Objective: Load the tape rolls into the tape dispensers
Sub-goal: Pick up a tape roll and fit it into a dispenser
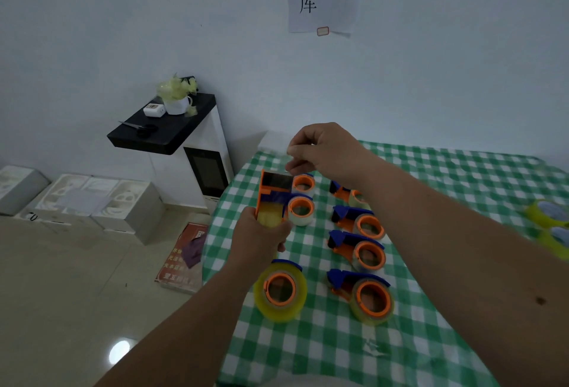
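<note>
My left hand (261, 232) grips a dispenser (272, 198); my right hand (320, 149) pinches its tape end. Seven loaded dispensers (360, 263) lie near; spare rolls (551, 226) wait far right.

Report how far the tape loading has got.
Done: seven loaded dispensers lie on the checked cloth. In hand: left hand grips a dispenser while right hand pinches its tape end. Left: loose yellow rolls at right edge.

Glossy plastic dispenser (272, 198), checked cloth tablecloth (431, 171)
</note>
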